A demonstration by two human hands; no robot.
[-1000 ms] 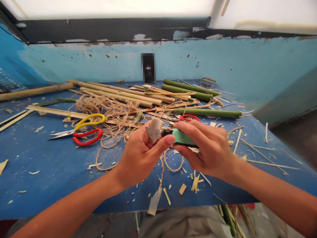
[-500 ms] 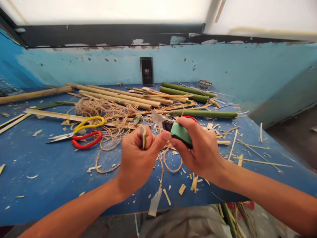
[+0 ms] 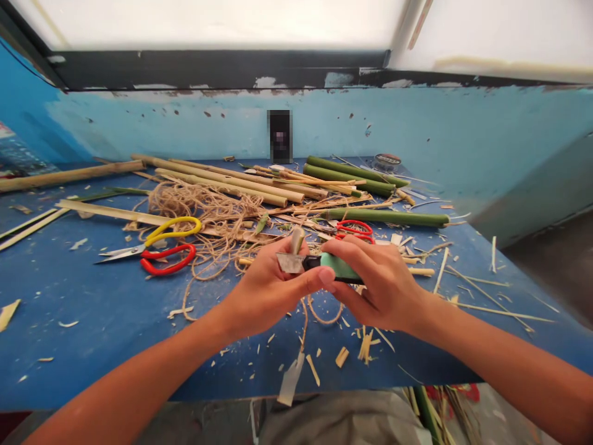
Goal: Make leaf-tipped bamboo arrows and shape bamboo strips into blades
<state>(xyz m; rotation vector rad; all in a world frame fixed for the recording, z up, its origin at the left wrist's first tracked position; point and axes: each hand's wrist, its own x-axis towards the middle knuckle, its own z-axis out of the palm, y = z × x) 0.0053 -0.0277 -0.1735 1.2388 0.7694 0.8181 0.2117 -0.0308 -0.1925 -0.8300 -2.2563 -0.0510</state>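
My right hand (image 3: 384,278) is closed round the green and black handle of a utility knife (image 3: 340,266). The knife's short, wide blade points left and lies against a small piece of bamboo (image 3: 297,240). My left hand (image 3: 264,290) grips that bamboo piece, whose lower part is hidden by the fingers and blade. The left thumb reaches across to the knife's handle. Behind my hands lies a tangled heap of jute twine (image 3: 204,207), with a loose loop trailing below them. Scissors with yellow and red handles (image 3: 169,258) rest left of my left hand.
Bamboo poles (image 3: 231,182) and green bamboo stems (image 3: 389,216) lie along the back of the blue table (image 3: 115,334). A second red handle (image 3: 354,230) shows behind my right hand. Shavings and thin strips are scattered about. A dark pixelated rectangle (image 3: 280,137) stands against the wall.
The knife has swung down from pointing up and left to nearly level, its blade now on the bamboo piece. My left hand has turned, and its thumb has moved onto the knife's handle.
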